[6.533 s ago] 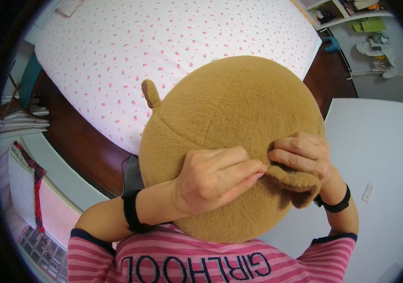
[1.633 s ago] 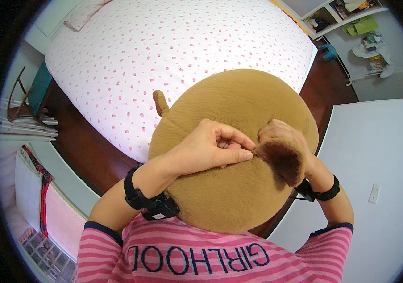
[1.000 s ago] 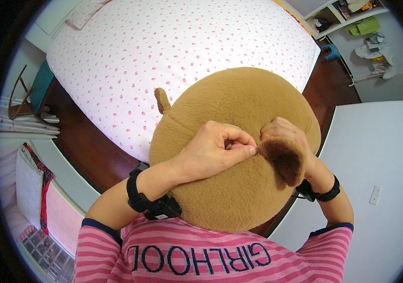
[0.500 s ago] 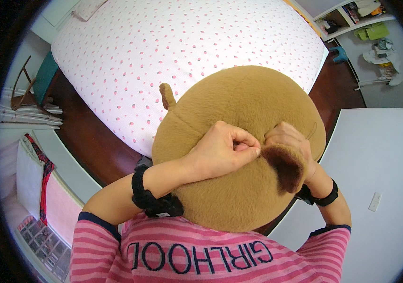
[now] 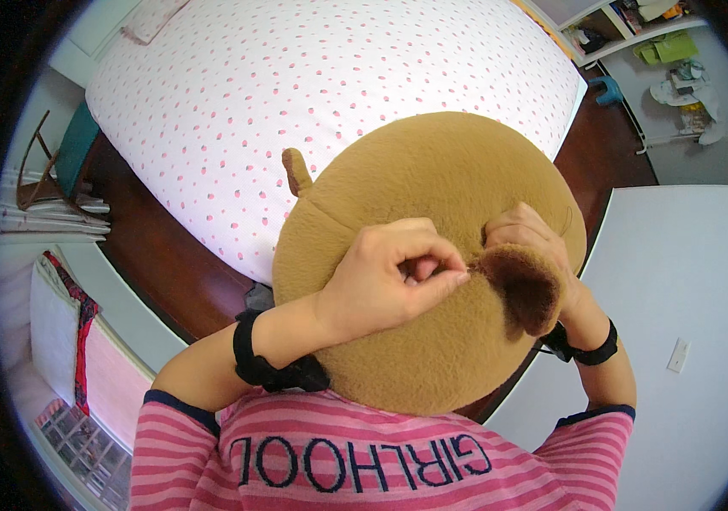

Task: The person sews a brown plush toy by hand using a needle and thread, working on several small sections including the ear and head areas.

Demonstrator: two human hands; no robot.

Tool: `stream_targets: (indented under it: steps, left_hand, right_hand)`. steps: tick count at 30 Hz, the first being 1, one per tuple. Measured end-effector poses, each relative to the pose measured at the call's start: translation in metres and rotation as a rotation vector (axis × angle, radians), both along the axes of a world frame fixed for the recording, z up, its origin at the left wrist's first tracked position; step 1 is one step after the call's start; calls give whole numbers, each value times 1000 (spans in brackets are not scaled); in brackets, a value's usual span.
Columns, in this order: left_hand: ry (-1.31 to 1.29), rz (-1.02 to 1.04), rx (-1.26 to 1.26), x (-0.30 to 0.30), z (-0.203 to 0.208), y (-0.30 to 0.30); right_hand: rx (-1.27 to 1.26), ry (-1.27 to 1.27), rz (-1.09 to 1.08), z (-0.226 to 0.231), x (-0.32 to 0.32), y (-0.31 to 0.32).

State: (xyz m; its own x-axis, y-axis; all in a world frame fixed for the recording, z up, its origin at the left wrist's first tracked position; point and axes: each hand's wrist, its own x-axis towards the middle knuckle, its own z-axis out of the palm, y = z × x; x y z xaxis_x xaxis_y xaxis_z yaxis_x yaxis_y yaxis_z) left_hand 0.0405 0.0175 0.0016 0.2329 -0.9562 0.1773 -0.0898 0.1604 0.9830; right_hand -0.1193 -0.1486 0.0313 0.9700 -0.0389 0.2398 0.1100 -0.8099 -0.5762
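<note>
A large round brown plush toy rests against my front. One dark-lined ear stands up near my hands, while a smaller flap sticks out at the toy's far left. My left hand is closed in a pinch, thumb and forefinger at the base of the ear. Whatever lies between those fingertips is too small to make out. Curled around the ear's far side, my right hand grips the plush there, some fingers hidden behind the ear. A thin dark thread-like curve shows on the toy beside it.
Ahead is a bed with a strawberry-patterned sheet. A chair stands at the left above dark wood floor. At right are a white panel, a blue stool and shelves.
My left hand has drawn slightly left, so its fingertips sit a little apart from my right hand. The ear has tipped toward the right and opened more to view.
</note>
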Motion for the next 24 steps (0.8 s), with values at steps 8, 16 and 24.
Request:
stream_targets:
  steps: [8,16,24]
  left_hand:
    - [-379,124,-205,-8,-1,0]
    - [-481,97,-185,-11,1,-4]
    - [-456,130,-227,-13,-4,0]
  right_hand:
    - [26,60,6,9,-2,-1]
    - [59,87,38,12,-3,-4]
    - [-62,101,94,20,-5,-9]
